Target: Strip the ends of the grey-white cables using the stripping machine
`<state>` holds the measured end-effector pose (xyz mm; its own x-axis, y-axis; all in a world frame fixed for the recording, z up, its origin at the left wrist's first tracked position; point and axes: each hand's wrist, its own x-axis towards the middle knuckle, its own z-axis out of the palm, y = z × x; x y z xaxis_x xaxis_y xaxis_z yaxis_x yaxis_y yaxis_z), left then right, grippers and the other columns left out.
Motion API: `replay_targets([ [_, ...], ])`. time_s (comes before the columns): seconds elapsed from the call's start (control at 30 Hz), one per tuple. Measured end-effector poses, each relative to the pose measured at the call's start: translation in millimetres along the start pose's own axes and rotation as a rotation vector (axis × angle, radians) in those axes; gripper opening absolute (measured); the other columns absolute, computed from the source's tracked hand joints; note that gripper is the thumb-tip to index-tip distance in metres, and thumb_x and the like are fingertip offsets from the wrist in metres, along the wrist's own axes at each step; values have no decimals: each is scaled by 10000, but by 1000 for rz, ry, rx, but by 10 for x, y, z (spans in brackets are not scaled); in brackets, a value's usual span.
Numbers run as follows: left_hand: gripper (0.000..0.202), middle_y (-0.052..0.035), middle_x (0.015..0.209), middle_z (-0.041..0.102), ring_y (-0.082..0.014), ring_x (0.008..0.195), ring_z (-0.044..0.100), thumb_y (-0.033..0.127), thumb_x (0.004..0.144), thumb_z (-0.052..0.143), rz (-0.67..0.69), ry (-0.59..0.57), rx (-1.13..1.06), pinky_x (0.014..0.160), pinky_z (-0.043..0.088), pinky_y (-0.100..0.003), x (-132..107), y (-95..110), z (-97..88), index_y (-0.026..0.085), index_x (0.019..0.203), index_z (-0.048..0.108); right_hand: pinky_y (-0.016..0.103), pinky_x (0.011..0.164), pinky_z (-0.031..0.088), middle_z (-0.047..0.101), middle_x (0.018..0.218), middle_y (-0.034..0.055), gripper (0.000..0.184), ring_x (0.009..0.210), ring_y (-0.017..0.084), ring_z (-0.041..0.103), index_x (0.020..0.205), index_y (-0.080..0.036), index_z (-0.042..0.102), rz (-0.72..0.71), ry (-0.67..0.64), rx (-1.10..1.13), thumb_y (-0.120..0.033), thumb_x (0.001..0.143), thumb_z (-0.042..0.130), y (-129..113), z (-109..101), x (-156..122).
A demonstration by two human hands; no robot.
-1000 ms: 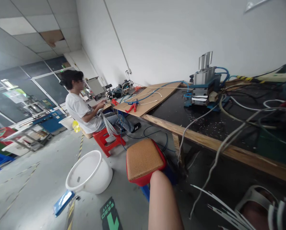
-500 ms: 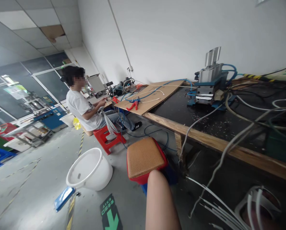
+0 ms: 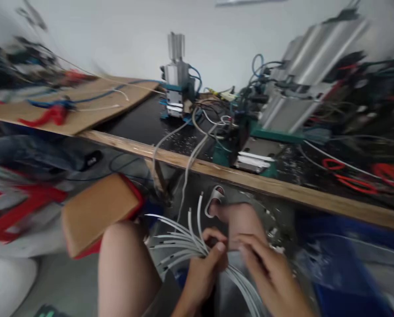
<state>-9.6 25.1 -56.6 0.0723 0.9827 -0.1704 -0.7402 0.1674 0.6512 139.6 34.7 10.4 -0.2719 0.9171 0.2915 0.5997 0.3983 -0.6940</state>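
Note:
My left hand (image 3: 205, 264) is closed around a bundle of white cables (image 3: 180, 242) above my lap. The cut ends, several with dark tips, fan out to the upper left, and the rest of the bundle (image 3: 241, 281) curves down to the right between my legs. To the right of the bundle, my right hand (image 3: 266, 268) is raised with thumb and forefinger a little apart. Nothing shows between them, though motion blurs the hand. Beyond my hands, on the bench, stands a pneumatic machine (image 3: 283, 101) with a silver cylinder and green base.
A wooden-edged black bench (image 3: 230, 176) runs across in front. It carries a smaller pneumatic machine (image 3: 177, 83), red-handled pliers (image 3: 50, 115) on cardboard (image 3: 94, 94), and orange cable loops (image 3: 355, 182). To the left is a padded stool (image 3: 99, 213); at lower right, a blue bin (image 3: 345, 273).
My view has swung right and down from the co-worker and the white tub to the bench and my lap. Both my hands and the held cable bundle now show.

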Motion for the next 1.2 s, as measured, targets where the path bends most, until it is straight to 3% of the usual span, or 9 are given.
replay_targets([
  [0.2,223,46,750,440,-64,564,309,366,911,688,68,-2,92,517,276,-207,-79,13,-25,186,845,575,146,504,428,620,695,-39,230,569,87,590,938,-202,634,132,-8,198,-295,1048,456,-138,325,-173],
  [0.33,198,28,829,474,-68,606,383,359,898,706,56,-5,111,541,321,-203,-91,7,-53,189,888,606,170,511,365,529,655,-46,264,547,79,488,849,-189,592,141,-20,224,-295,1048,456,-180,334,-184],
  [0.53,249,19,789,457,-81,619,391,390,932,662,64,-133,292,554,311,-220,-93,77,-73,172,839,584,184,483,303,440,642,-56,265,532,71,421,833,-176,566,118,-8,190,-245,1048,427,-186,359,-185],
  [1.0,283,19,723,510,-105,626,452,419,903,683,138,-43,391,581,361,-233,-73,178,26,175,779,607,189,697,491,609,826,7,152,749,105,641,999,-183,567,-114,29,-124,-140,1040,427,-166,316,-183],
  [1.13,472,8,691,483,-125,650,453,617,824,696,166,22,414,618,379,-260,-76,144,137,176,730,554,236,640,545,710,906,31,162,747,152,712,1059,-239,600,-215,57,-220,-280,1060,443,-31,275,-272],
  [1.17,528,-2,684,484,-132,636,452,684,820,651,171,30,459,602,382,-274,-61,115,134,181,712,531,253,598,551,719,898,27,195,724,167,714,1051,-277,624,-208,59,-194,-372,1056,455,44,324,-292],
  [1.2,570,-11,691,491,-136,645,459,732,806,626,163,33,493,625,404,-288,-36,84,104,185,693,508,273,560,552,719,886,33,233,721,190,713,1030,-319,656,-140,143,-147,-479,1031,487,128,417,-299],
])
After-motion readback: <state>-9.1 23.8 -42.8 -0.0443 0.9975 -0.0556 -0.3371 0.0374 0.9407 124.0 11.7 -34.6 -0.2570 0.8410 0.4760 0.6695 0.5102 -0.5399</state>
